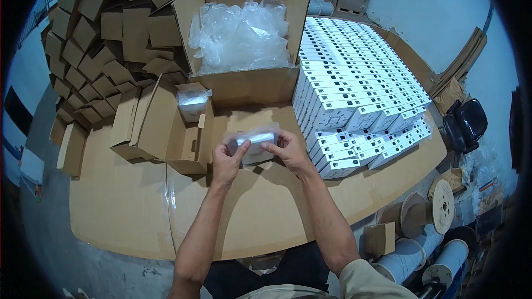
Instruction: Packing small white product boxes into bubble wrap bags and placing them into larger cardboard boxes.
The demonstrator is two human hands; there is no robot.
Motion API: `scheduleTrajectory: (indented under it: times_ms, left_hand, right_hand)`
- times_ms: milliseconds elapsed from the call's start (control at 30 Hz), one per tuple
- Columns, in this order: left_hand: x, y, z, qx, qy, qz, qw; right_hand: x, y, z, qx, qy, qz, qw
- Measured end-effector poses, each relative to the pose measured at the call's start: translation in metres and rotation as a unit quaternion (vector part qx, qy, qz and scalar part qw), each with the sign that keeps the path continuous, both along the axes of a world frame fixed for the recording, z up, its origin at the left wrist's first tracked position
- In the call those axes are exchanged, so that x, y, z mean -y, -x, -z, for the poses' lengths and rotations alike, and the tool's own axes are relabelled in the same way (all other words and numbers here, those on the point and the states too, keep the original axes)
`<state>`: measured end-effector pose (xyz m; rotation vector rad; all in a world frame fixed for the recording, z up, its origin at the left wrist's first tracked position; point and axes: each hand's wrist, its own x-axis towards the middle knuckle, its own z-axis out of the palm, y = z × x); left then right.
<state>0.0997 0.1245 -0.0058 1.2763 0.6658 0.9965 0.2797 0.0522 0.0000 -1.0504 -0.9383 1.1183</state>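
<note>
Between both hands I hold a white box in a clear plastic bag (256,143) above the cardboard-covered table (238,216). My left hand (228,160) grips its left side with the thumb on top. My right hand (289,152) pinches its right side, thumb also on top. Just left of them stands an open cardboard box (188,152) with a similar plastic-wrapped white item (194,104) at its far end. Beyond my hands a large open carton (252,86) is filled with clear plastic bags (244,36).
Rows of stacked white boxes (354,88) cover the table's right side. A high pile of open brown cartons (105,39) rises at the far left. Cable spools (426,210) lie on the floor at the lower right, near a black chair (465,124).
</note>
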Motion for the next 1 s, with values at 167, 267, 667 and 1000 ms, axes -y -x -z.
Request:
scheduleTrajectory:
  times_ms: [167, 267, 667, 1000]
  left_hand:
    - [-0.003, 0.004, -0.002, -0.01, -0.023, 0.039, 0.999]
    - [-0.004, 0.008, 0.001, -0.015, -0.027, 0.029, 0.999]
    - [0.001, 0.0, 0.004, 0.008, -0.02, -0.041, 0.999]
    - [0.001, -0.006, 0.012, 0.078, 0.032, -0.043, 0.996]
  right_hand:
    - [0.006, -0.006, -0.002, 0.068, -0.015, -0.016, 0.997]
    - [0.013, -0.003, -0.019, 0.115, 0.047, -0.006, 0.992]
    - [0.001, -0.004, 0.01, 0.043, -0.059, 0.052, 0.996]
    - [0.008, 0.002, -0.016, 0.021, -0.104, 0.027, 0.994]
